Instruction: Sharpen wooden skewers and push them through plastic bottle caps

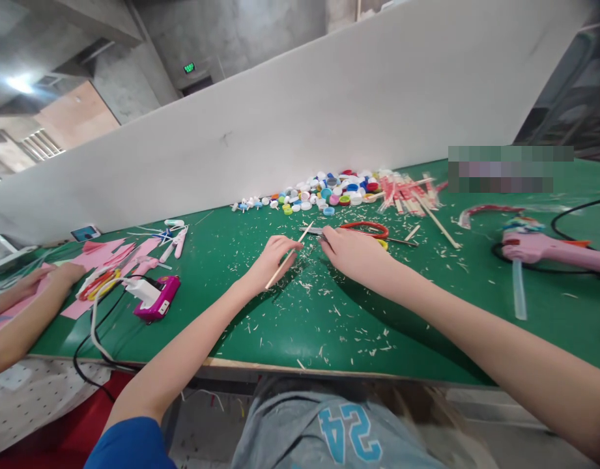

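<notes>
My left hand (273, 260) is shut on a thin wooden stick (286, 260), which slants up past my fingertips. My right hand (351, 254) sits just to its right, fingertips by the metal blades of red-handled scissors (365, 229). Whether those fingers hold anything is hidden. Wood shavings (309, 286) lie scattered on the green work mat (300, 339) around both hands. Behind them lies a heap of coloured plastic bottle caps (324, 193), with a pile of red-marked wooden sticks (404, 197) to its right.
A pink glue gun (548, 253) with black cord lies at right, beside a clear glue stick (519, 290). At left, a co-worker's hands (68, 273) rest on pink sheets (92, 257) near a magenta device (157, 298). A white partition (280, 124) stands behind the mat.
</notes>
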Action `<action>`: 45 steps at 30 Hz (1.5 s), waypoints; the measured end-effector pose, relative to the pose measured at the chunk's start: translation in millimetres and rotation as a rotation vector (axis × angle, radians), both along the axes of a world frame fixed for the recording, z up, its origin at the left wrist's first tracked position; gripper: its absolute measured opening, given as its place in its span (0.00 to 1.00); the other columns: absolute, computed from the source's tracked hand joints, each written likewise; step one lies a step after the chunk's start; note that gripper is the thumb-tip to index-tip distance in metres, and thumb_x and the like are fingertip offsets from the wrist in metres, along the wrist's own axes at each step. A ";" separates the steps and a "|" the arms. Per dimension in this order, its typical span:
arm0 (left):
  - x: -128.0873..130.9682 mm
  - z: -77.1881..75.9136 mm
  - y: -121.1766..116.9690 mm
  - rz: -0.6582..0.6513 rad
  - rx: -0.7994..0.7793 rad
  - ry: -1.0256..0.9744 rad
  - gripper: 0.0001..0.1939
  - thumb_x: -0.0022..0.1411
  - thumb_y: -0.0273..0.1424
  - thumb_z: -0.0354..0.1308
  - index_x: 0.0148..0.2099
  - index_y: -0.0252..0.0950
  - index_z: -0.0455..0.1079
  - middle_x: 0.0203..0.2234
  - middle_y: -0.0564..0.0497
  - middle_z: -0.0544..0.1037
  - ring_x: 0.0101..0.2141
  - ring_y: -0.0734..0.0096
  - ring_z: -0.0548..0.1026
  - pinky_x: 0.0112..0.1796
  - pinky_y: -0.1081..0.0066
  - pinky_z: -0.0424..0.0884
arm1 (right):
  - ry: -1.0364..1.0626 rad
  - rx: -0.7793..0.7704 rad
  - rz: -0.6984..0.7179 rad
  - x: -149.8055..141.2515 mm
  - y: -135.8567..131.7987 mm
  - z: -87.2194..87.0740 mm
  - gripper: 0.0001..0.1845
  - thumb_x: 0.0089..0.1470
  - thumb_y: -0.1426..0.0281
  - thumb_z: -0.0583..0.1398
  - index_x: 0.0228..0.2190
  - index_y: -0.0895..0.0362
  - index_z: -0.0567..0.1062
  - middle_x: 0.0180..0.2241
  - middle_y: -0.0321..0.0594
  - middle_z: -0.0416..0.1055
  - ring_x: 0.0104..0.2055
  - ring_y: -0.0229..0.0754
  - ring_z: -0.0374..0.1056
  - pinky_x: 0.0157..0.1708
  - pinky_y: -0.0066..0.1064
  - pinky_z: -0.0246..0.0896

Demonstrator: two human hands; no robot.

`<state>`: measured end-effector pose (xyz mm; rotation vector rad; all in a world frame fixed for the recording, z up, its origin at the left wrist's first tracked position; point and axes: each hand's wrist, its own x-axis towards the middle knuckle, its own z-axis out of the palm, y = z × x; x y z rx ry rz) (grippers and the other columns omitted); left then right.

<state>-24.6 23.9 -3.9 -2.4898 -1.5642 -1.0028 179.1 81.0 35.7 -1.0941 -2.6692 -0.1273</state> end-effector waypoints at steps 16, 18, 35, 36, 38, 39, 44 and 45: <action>4.1 7.8 -7.7 -0.107 0.279 0.428 0.17 0.65 0.24 0.45 0.54 0.34 0.64 0.46 0.43 0.72 0.53 0.63 0.62 0.52 0.58 0.67 | 0.273 -0.157 0.047 -2.0 10.2 -3.1 0.13 0.61 0.64 0.47 0.39 0.57 0.66 0.35 0.44 0.72 0.32 0.43 0.67 0.27 0.31 0.51; 4.5 8.3 -8.1 -0.098 0.295 0.454 0.17 0.65 0.24 0.45 0.54 0.34 0.64 0.47 0.43 0.72 0.53 0.63 0.63 0.52 0.59 0.68 | 0.315 -0.212 0.061 -3.2 11.2 -3.0 0.13 0.61 0.63 0.47 0.40 0.57 0.66 0.33 0.42 0.72 0.30 0.41 0.66 0.27 0.30 0.52; 9.4 13.6 -10.9 -0.153 0.326 0.356 0.15 0.63 0.22 0.47 0.51 0.35 0.67 0.43 0.45 0.75 0.50 0.65 0.66 0.50 0.61 0.69 | 0.929 -0.906 0.115 -6.2 12.5 13.1 0.13 0.60 0.60 0.48 0.29 0.54 0.61 0.21 0.30 0.49 0.20 0.33 0.47 0.19 0.27 0.51; 9.6 13.0 -10.8 -0.156 0.318 0.354 0.16 0.64 0.23 0.47 0.51 0.36 0.67 0.43 0.45 0.75 0.50 0.65 0.66 0.50 0.61 0.70 | 0.947 -0.928 0.110 -6.4 11.4 13.8 0.12 0.60 0.60 0.48 0.29 0.54 0.60 0.21 0.29 0.48 0.19 0.32 0.46 0.19 0.27 0.50; 10.2 11.7 -10.7 -0.164 0.307 0.357 0.16 0.64 0.22 0.46 0.51 0.36 0.68 0.43 0.45 0.75 0.50 0.65 0.67 0.50 0.61 0.70 | 0.979 -0.955 0.100 -6.4 10.6 14.9 0.11 0.60 0.61 0.49 0.30 0.54 0.60 0.21 0.29 0.48 0.19 0.32 0.44 0.19 0.27 0.49; 10.8 11.2 -10.7 -0.167 0.304 0.361 0.16 0.64 0.22 0.46 0.51 0.36 0.68 0.44 0.45 0.75 0.50 0.65 0.67 0.50 0.60 0.70 | 0.993 -0.962 0.098 -6.0 11.0 15.2 0.10 0.59 0.61 0.50 0.29 0.53 0.59 0.21 0.29 0.49 0.19 0.32 0.44 0.19 0.27 0.49; 15.8 12.1 -11.6 -0.178 0.312 0.354 0.16 0.63 0.22 0.46 0.49 0.36 0.69 0.43 0.46 0.77 0.50 0.65 0.68 0.50 0.61 0.71 | 1.039 -0.953 0.099 -3.1 18.8 14.3 0.11 0.57 0.61 0.52 0.27 0.54 0.59 0.22 0.30 0.54 0.19 0.31 0.45 0.18 0.27 0.49; 16.7 12.8 -11.8 -0.178 0.318 0.346 0.16 0.63 0.21 0.46 0.49 0.36 0.69 0.42 0.46 0.77 0.50 0.66 0.68 0.49 0.61 0.71 | 1.044 -0.948 0.096 -2.8 20.5 13.7 0.12 0.56 0.61 0.52 0.26 0.53 0.59 0.21 0.30 0.53 0.18 0.31 0.45 0.18 0.27 0.48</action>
